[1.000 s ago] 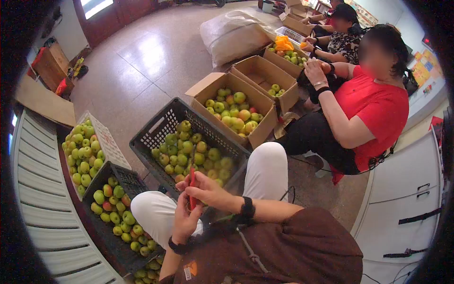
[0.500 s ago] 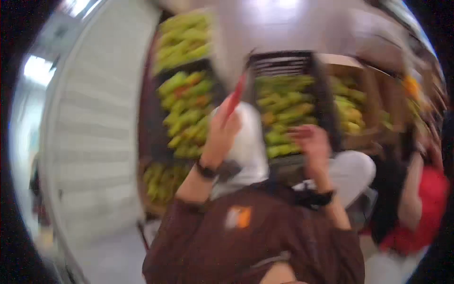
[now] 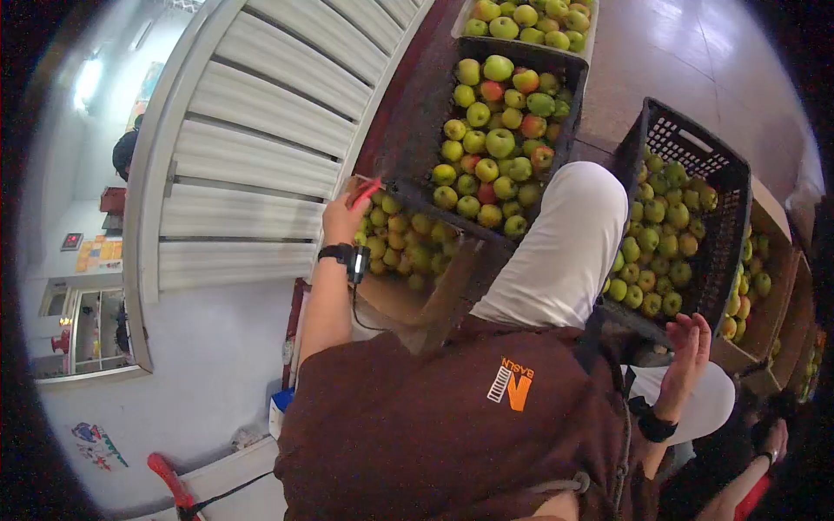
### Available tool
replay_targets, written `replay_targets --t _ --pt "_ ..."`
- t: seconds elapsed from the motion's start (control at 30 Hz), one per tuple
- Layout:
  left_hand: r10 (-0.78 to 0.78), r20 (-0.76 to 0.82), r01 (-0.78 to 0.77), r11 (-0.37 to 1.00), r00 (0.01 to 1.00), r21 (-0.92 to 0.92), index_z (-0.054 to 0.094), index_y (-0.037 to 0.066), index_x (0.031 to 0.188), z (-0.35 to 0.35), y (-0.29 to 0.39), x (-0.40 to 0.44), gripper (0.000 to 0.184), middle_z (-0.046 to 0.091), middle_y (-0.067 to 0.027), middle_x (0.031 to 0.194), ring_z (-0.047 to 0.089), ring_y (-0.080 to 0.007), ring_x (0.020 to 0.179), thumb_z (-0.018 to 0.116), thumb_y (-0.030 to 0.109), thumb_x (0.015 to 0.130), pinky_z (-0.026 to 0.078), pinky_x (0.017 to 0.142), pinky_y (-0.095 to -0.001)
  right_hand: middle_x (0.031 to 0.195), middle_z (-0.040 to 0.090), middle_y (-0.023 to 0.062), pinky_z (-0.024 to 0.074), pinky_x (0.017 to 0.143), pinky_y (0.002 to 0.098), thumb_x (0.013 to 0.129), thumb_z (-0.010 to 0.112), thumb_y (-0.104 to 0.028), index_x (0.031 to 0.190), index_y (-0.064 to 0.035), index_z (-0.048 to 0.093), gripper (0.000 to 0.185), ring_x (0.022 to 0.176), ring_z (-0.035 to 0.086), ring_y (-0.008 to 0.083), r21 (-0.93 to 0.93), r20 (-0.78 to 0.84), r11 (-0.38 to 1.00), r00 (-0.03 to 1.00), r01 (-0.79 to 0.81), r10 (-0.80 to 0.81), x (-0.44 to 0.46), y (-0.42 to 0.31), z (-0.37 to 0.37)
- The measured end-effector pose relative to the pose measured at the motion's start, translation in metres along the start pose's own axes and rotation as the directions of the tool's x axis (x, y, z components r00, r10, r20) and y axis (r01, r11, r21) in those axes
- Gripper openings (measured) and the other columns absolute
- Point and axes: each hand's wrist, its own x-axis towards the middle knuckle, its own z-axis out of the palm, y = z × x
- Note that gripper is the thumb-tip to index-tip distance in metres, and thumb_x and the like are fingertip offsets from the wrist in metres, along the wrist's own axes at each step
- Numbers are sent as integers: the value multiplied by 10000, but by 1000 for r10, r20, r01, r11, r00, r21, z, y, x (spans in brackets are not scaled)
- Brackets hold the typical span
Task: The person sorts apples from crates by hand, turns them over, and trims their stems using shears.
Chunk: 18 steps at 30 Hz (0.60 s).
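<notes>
My left hand is raised at the left, closed around a slim red tool whose exact kind I cannot make out. It is over the edge of a cardboard box of green-yellow apples. My right hand holds nothing, its fingers stretched out and slightly apart. It hovers by the near corner of a black plastic crate holding green apples.
Another black crate with green and reddish apples stands beyond my knee, a pale crate behind it. Cardboard boxes with apples line the right. A white slatted shutter borders the left. Another person's hand is at lower right.
My view has swung left, so the crates sit further right. My left hand has moved from in front of the crates to the cardboard box, still with the red tool. My right hand remains empty.
</notes>
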Motion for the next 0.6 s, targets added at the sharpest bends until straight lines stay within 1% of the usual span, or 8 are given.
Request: replay_targets --t 0.03,0.07,0.17,0.27,0.37,0.47,0.57,0.6 --pt "36 45 -39 997 998 72 640 15 898 3 -6 -2 372 634 -186 818 597 -344 783 689 332 710 465 679 -399 1027 585 94 450 809 299 914 492 -220 1158 -37 464 306 872 591 184 -21 -3 1000 1000 -3 3 1 -1 2" --pt "96 -19 -94 989 995 113 638 26 902 8 -10 -5 353 630 -187 807 592 -348 782 694 305 693 466 682 -410 1022 587 91 450 808 297 913 495 -215 1155 -37 466 301 870 591 182 -51 14 999 1000 10 -9 2 -2 5" --pt "52 93 -63 990 994 124 625 24 933 4 -13 -6 373 620 -190 835 581 -348 810 707 294 690 464 709 -417 1008 591 83 450 805 290 910 502 -204 1148 -36 472 292 863 592 177 -111 44 993 999 27 -22 4 -3 17" --pt "167 36 -171 954 985 246 606 24 968 5 -18 -9 382 593 -202 887 562 -358 857 712 273 698 459 742 -415 1001 591 78 448 802 282 908 506 -198 1146 -34 473 291 858 590 172 -120 44 993 999 8 -2 5 -3 23" --pt "130 124 -161 942 984 293 585 23 999 5 -6 -4 400 564 -207 926 545 -369 885 717 254 701 455 767 -419 1001 589 77 446 802 279 907 505 -189 1149 -32 471 290 854 587 169 -132 50 991 999 11 -4 8 3 21" --pt "165 132 -202 913 977 354 578 26 1002 12 -3 3 387 558 -210 922 547 -368 877 713 237 706 463 751 -415 1007 584 80 445 800 278 907 500 -176 1150 -28 469 286 851 584 166 -155 53 988 998 27 -19 7 1 20" --pt "152 173 -205 914 973 350 597 22 969 16 5 13 348 562 -203 915 553 -357 873 711 223 709 469 740 -413 1010 579 84 446 800 279 906 496 -163 1146 -21 471 279 854 581 165 -170 68 984 997 47 -36 7 0 18" --pt "188 166 -238 899 968 367 606 21 945 20 7 18 321 563 -201 916 555 -354 872 710 213 709 471 736 -413 1010 578 85 446 800 280 906 495 -160 1142 -19 473 276 855 580 165 -170 60 985 998 41 -32 6 0 17"
